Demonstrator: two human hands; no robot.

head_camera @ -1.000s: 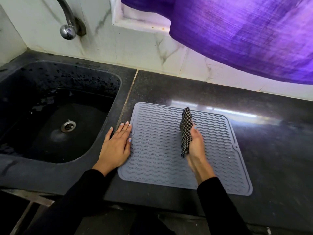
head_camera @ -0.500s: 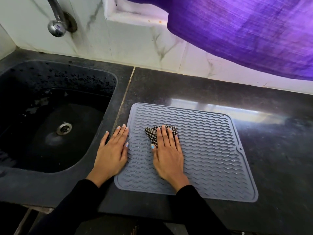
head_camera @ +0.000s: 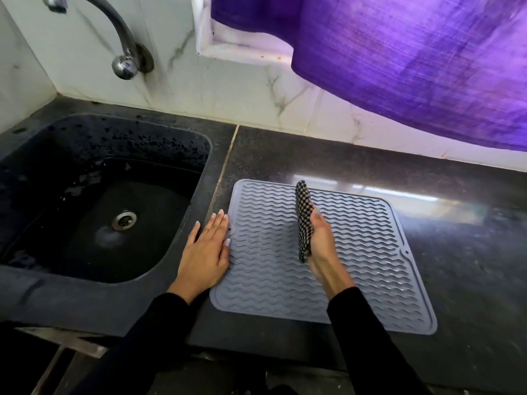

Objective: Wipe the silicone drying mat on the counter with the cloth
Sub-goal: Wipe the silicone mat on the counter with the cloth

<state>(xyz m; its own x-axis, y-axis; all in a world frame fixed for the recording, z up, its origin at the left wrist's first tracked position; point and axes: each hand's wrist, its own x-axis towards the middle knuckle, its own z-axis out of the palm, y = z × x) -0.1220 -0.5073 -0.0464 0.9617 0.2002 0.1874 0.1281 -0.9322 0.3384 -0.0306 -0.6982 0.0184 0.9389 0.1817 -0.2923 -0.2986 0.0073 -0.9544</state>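
Observation:
A grey silicone drying mat [head_camera: 368, 263] with wavy ridges lies flat on the dark counter, just right of the sink. My left hand [head_camera: 206, 249] rests flat, fingers apart, across the mat's left edge and the counter beside it. My right hand [head_camera: 320, 240] stands on its side over the middle of the mat and grips a black-and-white checked cloth [head_camera: 302, 215]. The cloth is bunched upright against my palm, and its lower end touches the mat.
A black sink [head_camera: 94, 212] with wet walls and a metal drain [head_camera: 124, 219] lies to the left. A chrome tap [head_camera: 124, 62] juts from the marble wall above it. A purple curtain [head_camera: 413, 61] hangs over the counter's back right. The counter's front edge is near my sleeves.
My right hand has turned from palm-down with the cloth pressed flat under it to standing on its side, and has moved right toward the mat's middle. The left hand stays on the mat's left edge.

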